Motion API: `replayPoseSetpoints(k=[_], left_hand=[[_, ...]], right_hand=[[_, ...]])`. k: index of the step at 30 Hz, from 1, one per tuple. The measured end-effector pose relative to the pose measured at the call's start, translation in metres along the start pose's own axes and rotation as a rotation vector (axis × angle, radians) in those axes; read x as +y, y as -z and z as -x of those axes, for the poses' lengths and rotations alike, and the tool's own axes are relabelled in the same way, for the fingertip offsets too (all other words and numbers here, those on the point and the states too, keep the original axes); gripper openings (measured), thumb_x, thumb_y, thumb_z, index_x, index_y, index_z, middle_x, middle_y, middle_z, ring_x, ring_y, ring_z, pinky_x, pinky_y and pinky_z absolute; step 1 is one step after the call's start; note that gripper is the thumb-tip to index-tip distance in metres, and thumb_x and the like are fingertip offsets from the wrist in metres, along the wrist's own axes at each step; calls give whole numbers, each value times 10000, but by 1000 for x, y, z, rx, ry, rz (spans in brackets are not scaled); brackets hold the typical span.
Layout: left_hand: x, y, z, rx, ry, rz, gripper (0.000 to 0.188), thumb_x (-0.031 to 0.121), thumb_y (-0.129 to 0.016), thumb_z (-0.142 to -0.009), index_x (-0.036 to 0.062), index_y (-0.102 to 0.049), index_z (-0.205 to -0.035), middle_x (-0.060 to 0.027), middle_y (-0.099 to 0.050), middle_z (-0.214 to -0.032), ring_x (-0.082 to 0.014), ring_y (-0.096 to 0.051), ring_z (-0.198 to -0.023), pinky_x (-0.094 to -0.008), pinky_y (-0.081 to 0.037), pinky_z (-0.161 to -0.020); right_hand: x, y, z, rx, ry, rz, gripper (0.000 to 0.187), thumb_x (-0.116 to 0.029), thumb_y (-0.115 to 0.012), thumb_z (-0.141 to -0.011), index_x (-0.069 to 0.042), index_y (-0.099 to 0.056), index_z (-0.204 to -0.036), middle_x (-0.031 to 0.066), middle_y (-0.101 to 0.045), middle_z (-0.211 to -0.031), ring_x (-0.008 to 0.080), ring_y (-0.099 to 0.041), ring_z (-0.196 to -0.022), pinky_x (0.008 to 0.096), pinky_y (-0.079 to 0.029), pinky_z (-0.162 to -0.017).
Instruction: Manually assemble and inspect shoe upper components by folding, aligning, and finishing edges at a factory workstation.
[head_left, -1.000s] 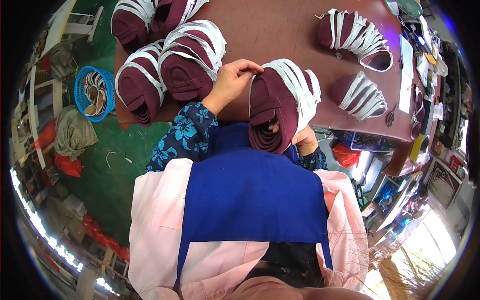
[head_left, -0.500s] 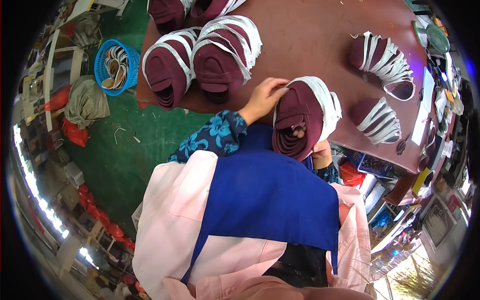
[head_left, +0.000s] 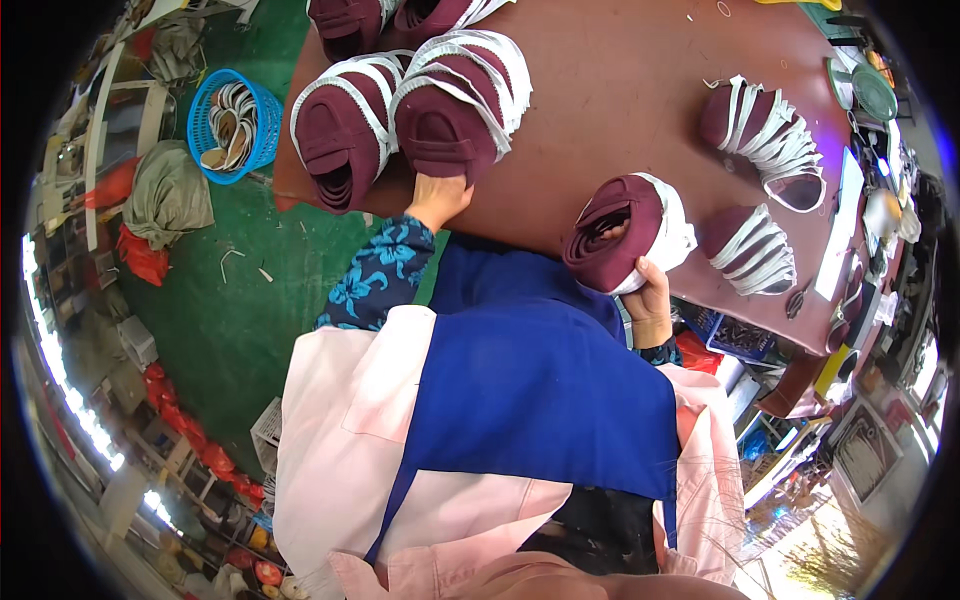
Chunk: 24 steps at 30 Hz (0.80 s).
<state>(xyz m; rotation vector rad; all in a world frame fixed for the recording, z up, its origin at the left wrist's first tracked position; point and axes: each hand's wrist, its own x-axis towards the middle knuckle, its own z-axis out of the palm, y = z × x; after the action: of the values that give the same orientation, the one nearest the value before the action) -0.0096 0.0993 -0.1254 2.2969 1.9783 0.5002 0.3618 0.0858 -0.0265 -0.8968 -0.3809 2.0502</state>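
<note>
Raised over the table's near edge is a nested stack of maroon shoe uppers with white edging. My right hand grips it, the thumb outside and fingertips showing inside its opening. My left hand is at the near end of another maroon stack, at the table's left; its fingers go into that stack's opening and are mostly hidden. A similar stack leans close on the left, and more stacks stand behind.
The brown table carries two fanned rows of maroon and white uppers on the right. A white sheet lies near its right edge. On the left, a blue basket holds pale pieces, beside a grey-green sack above the green floor.
My left hand has left the held stack and moved left to the stack on the table. The held stack has tilted over and shifted slightly right in my right hand.
</note>
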Motion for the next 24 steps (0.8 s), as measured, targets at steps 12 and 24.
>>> replayPoseSetpoints(k=[12,24], left_hand=[[28,170,-75,-616,445,1681,820,40,-803,-676,-25,-472,-1424,-107,-606,-1329,-237,-565,-1244,-383,-410,-1092],[88,81,-80,-987,465,1917,959,-122,-745,-668,62,-353,-1523,-88,-511,-1457,-256,-482,-1347,-404,-334,-1162]], right_hand=[[-33,-48,-48,497,474,285,151,-73,-770,-860,-102,-622,-846,-24,-606,-841,89,-577,-720,265,-451,-626],[-17,-32,-35,393,295,302,456,-12,-716,-831,35,-587,-1266,101,-673,-1188,211,-655,-1064,339,-518,-927]])
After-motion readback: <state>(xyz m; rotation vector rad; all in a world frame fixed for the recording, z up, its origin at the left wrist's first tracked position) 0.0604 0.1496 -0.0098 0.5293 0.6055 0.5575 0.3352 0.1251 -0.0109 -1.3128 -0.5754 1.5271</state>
